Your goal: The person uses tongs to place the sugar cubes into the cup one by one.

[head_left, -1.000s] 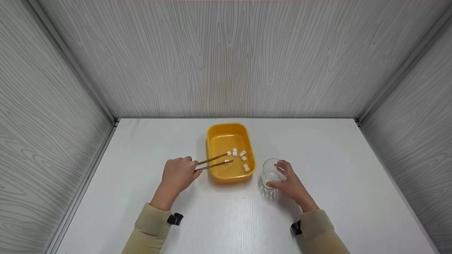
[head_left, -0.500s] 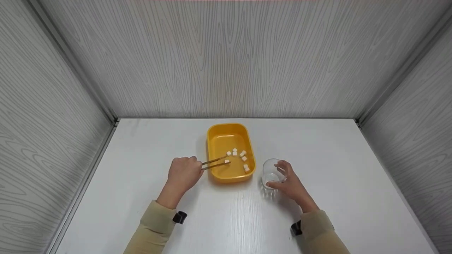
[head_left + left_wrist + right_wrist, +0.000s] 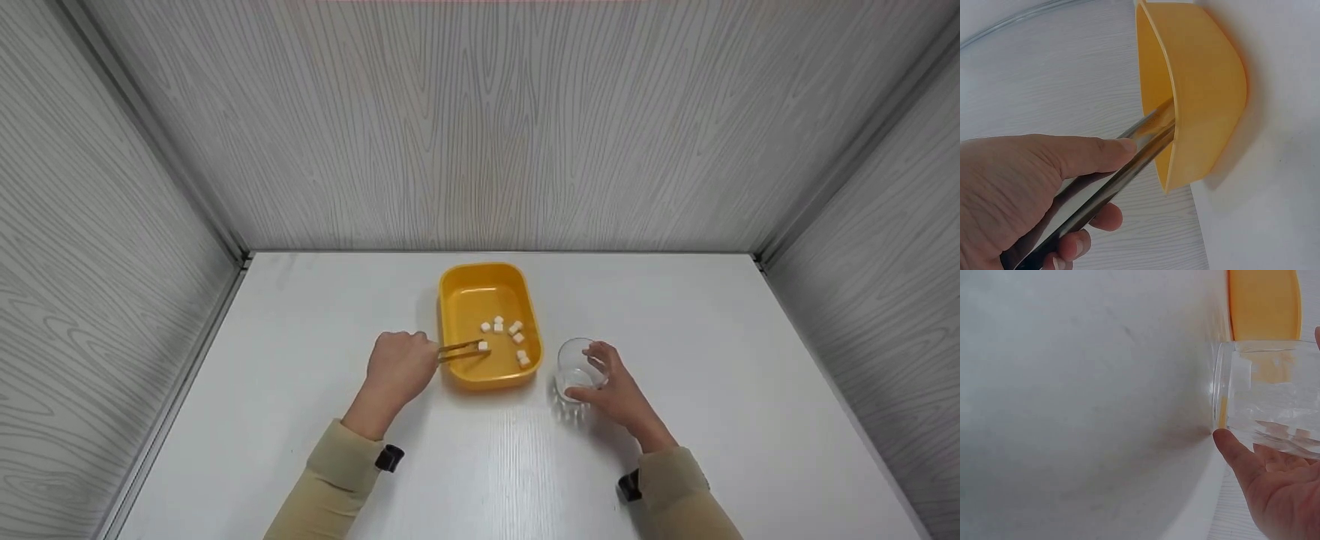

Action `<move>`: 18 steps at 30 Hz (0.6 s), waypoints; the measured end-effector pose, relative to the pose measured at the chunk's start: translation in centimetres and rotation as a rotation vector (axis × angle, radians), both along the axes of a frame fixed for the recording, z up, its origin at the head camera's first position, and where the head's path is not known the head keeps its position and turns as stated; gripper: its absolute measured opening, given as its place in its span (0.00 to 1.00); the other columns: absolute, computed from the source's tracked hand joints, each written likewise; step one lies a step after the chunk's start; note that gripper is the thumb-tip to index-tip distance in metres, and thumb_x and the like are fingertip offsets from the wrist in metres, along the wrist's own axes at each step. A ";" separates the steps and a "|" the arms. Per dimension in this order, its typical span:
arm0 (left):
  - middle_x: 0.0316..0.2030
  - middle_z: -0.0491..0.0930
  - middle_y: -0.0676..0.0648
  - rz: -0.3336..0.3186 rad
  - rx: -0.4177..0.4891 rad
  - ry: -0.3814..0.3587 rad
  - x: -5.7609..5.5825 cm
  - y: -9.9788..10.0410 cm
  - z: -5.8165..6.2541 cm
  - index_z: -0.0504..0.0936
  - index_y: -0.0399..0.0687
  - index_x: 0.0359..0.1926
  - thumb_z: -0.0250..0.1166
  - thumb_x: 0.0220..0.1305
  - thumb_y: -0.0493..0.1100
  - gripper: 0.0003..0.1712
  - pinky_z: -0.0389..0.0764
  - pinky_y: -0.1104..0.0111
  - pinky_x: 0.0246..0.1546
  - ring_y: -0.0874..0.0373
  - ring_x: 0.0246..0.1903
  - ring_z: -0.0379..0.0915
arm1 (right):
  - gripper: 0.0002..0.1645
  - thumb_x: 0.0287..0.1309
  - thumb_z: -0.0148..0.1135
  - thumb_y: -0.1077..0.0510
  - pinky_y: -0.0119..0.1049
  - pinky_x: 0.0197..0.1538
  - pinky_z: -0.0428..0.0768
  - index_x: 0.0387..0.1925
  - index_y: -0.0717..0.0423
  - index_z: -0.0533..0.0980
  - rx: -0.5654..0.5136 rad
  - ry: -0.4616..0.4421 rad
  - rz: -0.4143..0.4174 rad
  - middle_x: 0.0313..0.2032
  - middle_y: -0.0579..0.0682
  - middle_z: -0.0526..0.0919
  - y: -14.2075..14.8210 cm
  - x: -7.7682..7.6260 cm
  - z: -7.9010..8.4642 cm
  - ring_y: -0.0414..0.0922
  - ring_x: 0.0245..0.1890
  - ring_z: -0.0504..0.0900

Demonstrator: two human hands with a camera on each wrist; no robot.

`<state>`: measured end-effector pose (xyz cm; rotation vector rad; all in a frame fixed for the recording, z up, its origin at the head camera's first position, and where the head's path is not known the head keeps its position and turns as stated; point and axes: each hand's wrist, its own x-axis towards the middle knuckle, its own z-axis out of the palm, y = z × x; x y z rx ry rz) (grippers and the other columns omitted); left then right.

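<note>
Here, two hands [image 3: 403, 367] [image 3: 619, 391], tongs [image 3: 1129, 174], one glass [image 3: 1269, 396], one tray [image 3: 469, 304], about nine cubes [image 3: 518, 338]

Left hand [image 3: 403, 367] nearer yellow tray [image 3: 480, 300]; tongs [image 3: 1103, 194] narrowed.

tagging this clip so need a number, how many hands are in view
2. The left hand holds metal tongs, tips inside the yellow tray; the right hand holds the clear glass beside the tray. No other hand shows.
</note>
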<state>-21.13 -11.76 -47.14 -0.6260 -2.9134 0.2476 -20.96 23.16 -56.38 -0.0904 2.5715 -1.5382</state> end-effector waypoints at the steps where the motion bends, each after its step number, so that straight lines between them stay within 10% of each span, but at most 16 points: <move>1: 0.15 0.69 0.48 -0.006 0.005 0.009 0.0 0.0 0.0 0.86 0.45 0.26 0.67 0.60 0.36 0.06 0.70 0.64 0.19 0.57 0.15 0.59 | 0.58 0.45 0.80 0.51 0.57 0.67 0.59 0.70 0.53 0.52 -0.002 0.000 0.002 0.70 0.55 0.63 0.0 0.0 0.0 0.53 0.72 0.57; 18: 0.15 0.71 0.48 -0.034 0.041 0.037 0.2 -0.2 -0.3 0.86 0.45 0.27 0.68 0.58 0.34 0.05 0.72 0.63 0.19 0.57 0.15 0.60 | 0.61 0.43 0.80 0.49 0.57 0.68 0.56 0.71 0.54 0.51 -0.007 0.000 0.019 0.70 0.55 0.62 0.1 0.1 0.3 0.53 0.72 0.57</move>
